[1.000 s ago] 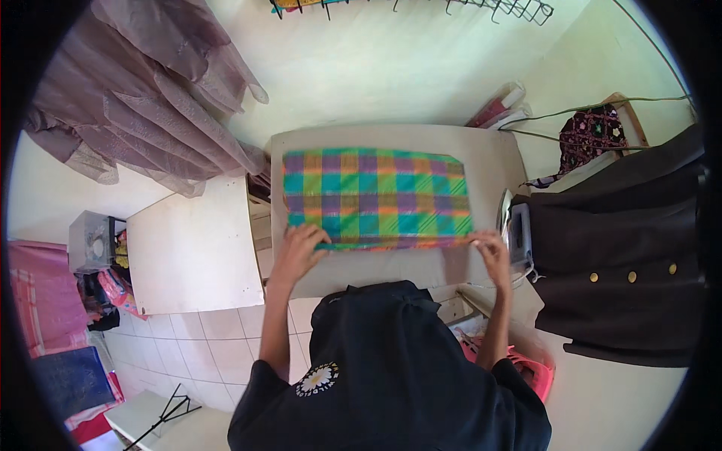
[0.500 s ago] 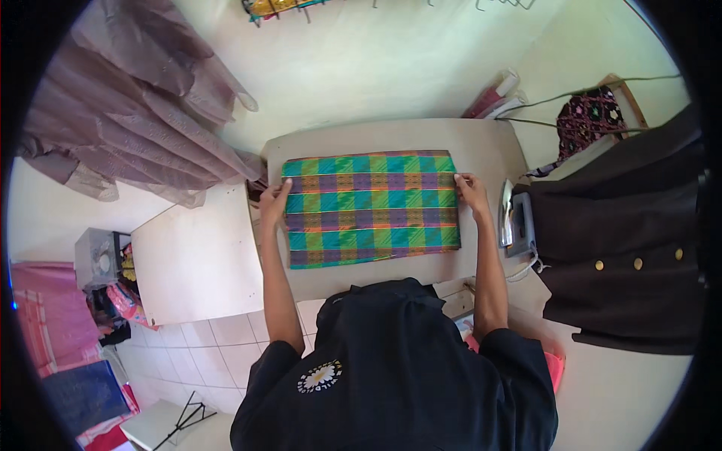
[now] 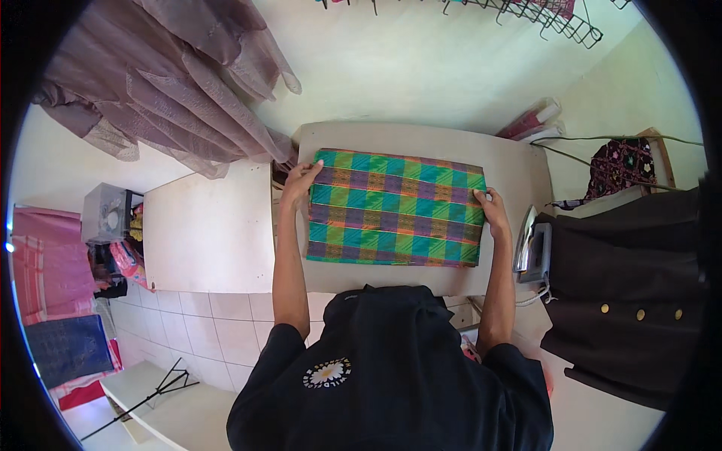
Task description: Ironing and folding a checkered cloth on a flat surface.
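A folded plaid cloth [image 3: 395, 210] in green, teal, purple and orange lies flat on a beige padded board [image 3: 421, 137]. My left hand [image 3: 301, 183] is closed on its left edge close to the far corner, thumb on top and fingers partly hidden at the side. On the opposite edge, a little below the far right corner, my right hand [image 3: 491, 208] grips the cloth in the same way. To the right of that hand, an iron [image 3: 532, 246] with a shiny metal soleplate rests on its side or heel; which one, I cannot tell.
Left of the board stands a pale tabletop [image 3: 210, 233]. A mauve curtain-like cloth [image 3: 173, 90] hangs at the far left. Dark garments with gold buttons [image 3: 620, 278] hang at the right beside the iron. Wire racks [image 3: 541, 19] are on the wall above.
The view has shifted and tilted. Relative to the board, the cloth is turned slightly clockwise. My left hand sits nearer the cloth's far left corner; my right hand stays on the right edge.
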